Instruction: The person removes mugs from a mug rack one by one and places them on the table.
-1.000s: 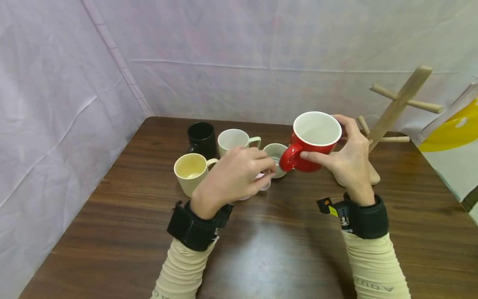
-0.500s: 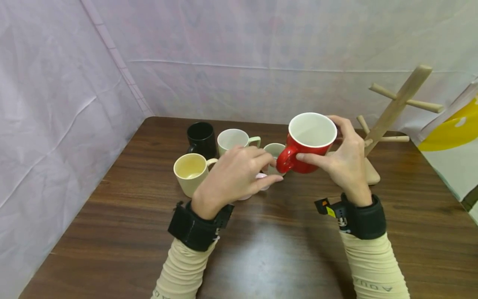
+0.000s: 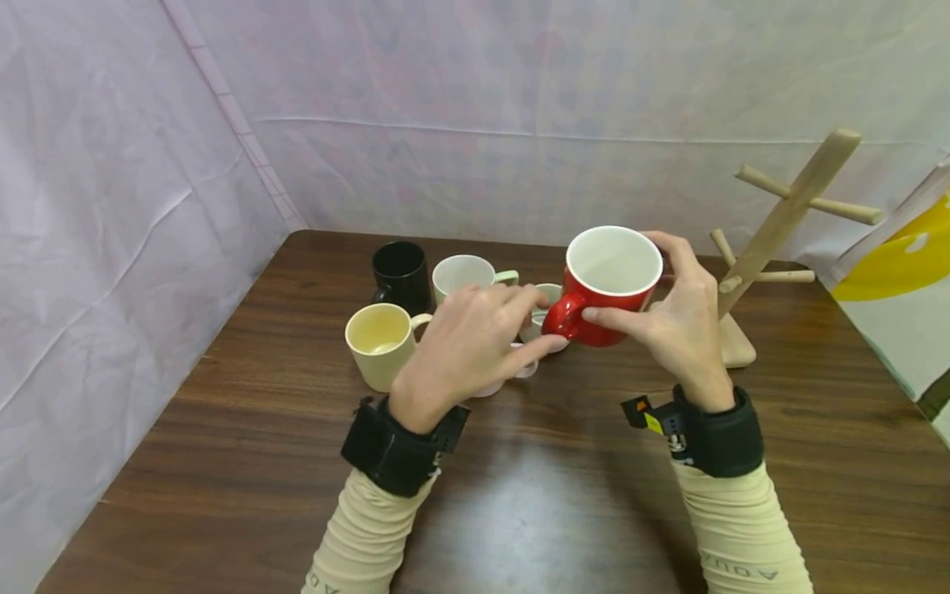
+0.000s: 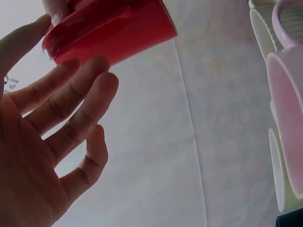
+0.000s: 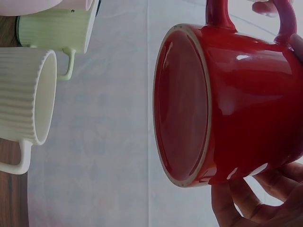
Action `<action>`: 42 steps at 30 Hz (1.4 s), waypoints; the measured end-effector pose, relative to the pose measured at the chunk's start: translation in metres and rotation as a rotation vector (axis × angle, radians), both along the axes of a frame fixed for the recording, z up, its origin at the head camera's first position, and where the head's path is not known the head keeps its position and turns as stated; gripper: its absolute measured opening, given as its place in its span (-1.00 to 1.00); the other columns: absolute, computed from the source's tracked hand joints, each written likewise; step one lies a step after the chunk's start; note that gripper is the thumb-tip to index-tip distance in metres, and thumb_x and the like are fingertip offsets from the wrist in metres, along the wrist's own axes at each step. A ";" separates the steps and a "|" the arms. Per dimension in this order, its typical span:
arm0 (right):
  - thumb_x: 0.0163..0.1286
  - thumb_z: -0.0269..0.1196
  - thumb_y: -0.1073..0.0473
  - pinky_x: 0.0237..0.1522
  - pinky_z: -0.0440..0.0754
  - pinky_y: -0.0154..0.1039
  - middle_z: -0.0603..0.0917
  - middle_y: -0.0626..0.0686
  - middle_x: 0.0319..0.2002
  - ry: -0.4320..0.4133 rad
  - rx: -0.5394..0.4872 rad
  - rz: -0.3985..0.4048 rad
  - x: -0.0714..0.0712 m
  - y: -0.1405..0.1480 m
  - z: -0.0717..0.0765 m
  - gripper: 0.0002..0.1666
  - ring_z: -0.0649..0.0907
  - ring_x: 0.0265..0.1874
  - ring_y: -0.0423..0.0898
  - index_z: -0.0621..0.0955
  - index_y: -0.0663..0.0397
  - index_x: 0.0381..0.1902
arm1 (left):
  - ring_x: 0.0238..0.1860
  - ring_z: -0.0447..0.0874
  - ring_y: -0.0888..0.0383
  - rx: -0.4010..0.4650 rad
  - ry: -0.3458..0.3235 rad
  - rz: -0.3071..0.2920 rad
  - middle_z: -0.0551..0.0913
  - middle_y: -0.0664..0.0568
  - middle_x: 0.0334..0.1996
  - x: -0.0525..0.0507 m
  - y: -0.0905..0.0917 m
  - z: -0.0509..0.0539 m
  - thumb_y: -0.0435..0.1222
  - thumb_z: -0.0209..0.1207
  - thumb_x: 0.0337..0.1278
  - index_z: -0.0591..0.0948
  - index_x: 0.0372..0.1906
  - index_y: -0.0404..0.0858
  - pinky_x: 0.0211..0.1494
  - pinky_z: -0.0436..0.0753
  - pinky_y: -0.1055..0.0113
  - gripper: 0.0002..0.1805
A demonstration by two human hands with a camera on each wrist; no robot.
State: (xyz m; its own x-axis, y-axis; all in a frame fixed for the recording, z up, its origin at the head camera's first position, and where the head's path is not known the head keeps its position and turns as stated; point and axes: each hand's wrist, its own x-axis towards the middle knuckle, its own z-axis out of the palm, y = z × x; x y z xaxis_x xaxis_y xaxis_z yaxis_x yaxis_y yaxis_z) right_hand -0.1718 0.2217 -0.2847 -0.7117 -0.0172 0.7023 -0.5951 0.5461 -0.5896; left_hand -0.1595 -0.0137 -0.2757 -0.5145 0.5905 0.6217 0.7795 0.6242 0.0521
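Note:
My right hand [image 3: 686, 322] grips the body of a red mug [image 3: 622, 304] with a white inside, holding it tilted above the table. Its thumb lies near the handle [image 3: 566, 318], which faces left. My left hand [image 3: 471, 346] is beside that handle, thumb below and fingers behind it. In the left wrist view its fingers [image 4: 90, 106] are spread and slightly bent, close to the red mug [image 4: 118, 38]; contact is hard to tell. Under the left hand a pink mug [image 4: 284, 104] is mostly hidden from the head view. The right wrist view shows the red mug's base [image 5: 182, 106].
A yellow mug [image 3: 374, 355], a black mug [image 3: 404, 276] and a pale green mug [image 3: 451, 282] stand left of centre. A ribbed white mug [image 5: 19, 90] is partly behind the red one. A wooden mug tree [image 3: 790, 206] stands at right on the brown table [image 3: 245, 445].
The right hand has carried the red mug a little to the left. The left hand has moved slightly right, its thumb and fingers parting around the mug's handle.

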 end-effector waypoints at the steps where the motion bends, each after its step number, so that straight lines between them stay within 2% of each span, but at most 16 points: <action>1: -0.22 0.67 0.33 -0.22 0.43 -0.40 0.67 0.28 -0.01 -0.001 -0.003 0.001 0.000 -0.001 0.000 -0.03 0.55 -0.15 -0.20 0.50 0.41 0.21 | -0.49 0.59 0.23 0.008 -0.006 0.011 0.66 0.12 -0.48 0.000 0.001 0.000 0.03 0.36 0.24 0.68 -0.12 -0.23 -0.42 0.53 0.31 -0.60; 7: -0.23 0.68 0.32 -0.16 0.43 -0.38 0.66 0.28 0.01 0.003 -0.001 0.010 -0.001 -0.006 -0.003 -0.02 0.57 -0.09 -0.08 0.49 0.43 0.20 | -0.57 0.47 0.22 0.102 -0.011 0.057 0.56 0.12 -0.56 0.002 0.009 -0.003 -0.01 0.36 0.25 0.68 -0.25 -0.22 -0.55 0.42 0.35 -0.67; 9: -0.23 0.68 0.31 -0.15 0.42 -0.38 0.66 0.29 0.01 0.017 0.009 0.013 -0.002 -0.007 -0.004 -0.02 0.59 -0.07 -0.01 0.49 0.44 0.19 | -0.58 0.45 0.23 0.151 -0.036 0.069 0.56 0.12 -0.56 0.002 0.012 -0.005 -0.04 0.36 0.26 0.68 -0.27 -0.22 -0.58 0.41 0.36 -0.70; 13: -0.24 0.68 0.28 -0.13 0.42 -0.38 0.66 0.32 0.01 0.039 0.024 0.025 -0.003 -0.009 -0.006 -0.01 0.61 -0.07 0.09 0.48 0.47 0.18 | -0.56 0.50 0.21 0.234 -0.156 0.101 0.59 0.11 -0.55 0.006 0.018 -0.005 -0.12 0.33 0.31 0.69 -0.24 -0.23 -0.57 0.44 0.35 -0.76; 18: -0.25 0.68 0.24 -0.13 0.40 -0.37 0.66 0.31 -0.01 0.053 0.047 0.019 -0.005 -0.009 -0.007 0.00 0.61 -0.08 0.10 0.49 0.47 0.17 | -0.48 0.61 0.16 0.251 -0.293 0.165 0.65 0.09 -0.52 0.010 0.025 -0.003 -0.11 0.24 0.40 0.69 -0.17 -0.25 -0.52 0.51 0.29 -0.74; 22: -0.26 0.70 0.26 -0.14 0.41 -0.38 0.66 0.31 0.00 0.052 0.062 0.020 -0.006 -0.010 -0.008 0.02 0.61 -0.09 0.09 0.48 0.47 0.18 | -0.48 0.57 0.16 0.275 -0.370 0.150 0.63 0.06 -0.51 0.011 0.026 -0.002 -0.14 0.23 0.42 0.65 -0.17 -0.30 -0.47 0.48 0.34 -0.74; 25: -0.26 0.70 0.31 -0.11 0.43 -0.40 0.64 0.32 0.03 0.031 0.065 0.035 -0.006 -0.010 -0.008 0.04 0.61 -0.06 0.09 0.45 0.48 0.20 | -0.51 0.51 0.17 0.292 -0.404 0.130 0.56 0.06 -0.54 0.011 0.026 -0.003 -0.19 0.23 0.42 0.61 -0.24 -0.31 -0.48 0.43 0.38 -0.77; 33: -0.21 0.69 0.33 -0.06 0.43 -0.41 0.58 0.29 0.11 -0.067 0.083 0.038 -0.003 -0.012 -0.005 0.06 0.59 0.00 0.12 0.41 0.45 0.25 | -0.54 0.49 0.18 0.278 -0.425 0.130 0.51 0.07 -0.55 0.012 0.027 -0.004 -0.21 0.21 0.44 0.57 -0.24 -0.33 -0.51 0.40 0.43 -0.77; 42: -0.22 0.70 0.34 -0.05 0.42 -0.40 0.59 0.31 0.10 -0.059 0.084 0.040 -0.002 -0.013 -0.004 0.07 0.59 0.01 0.12 0.40 0.46 0.25 | -0.54 0.49 0.16 0.221 -0.371 0.186 0.48 0.08 -0.57 0.013 0.026 -0.001 -0.14 0.21 0.43 0.59 -0.23 -0.32 -0.52 0.41 0.36 -0.72</action>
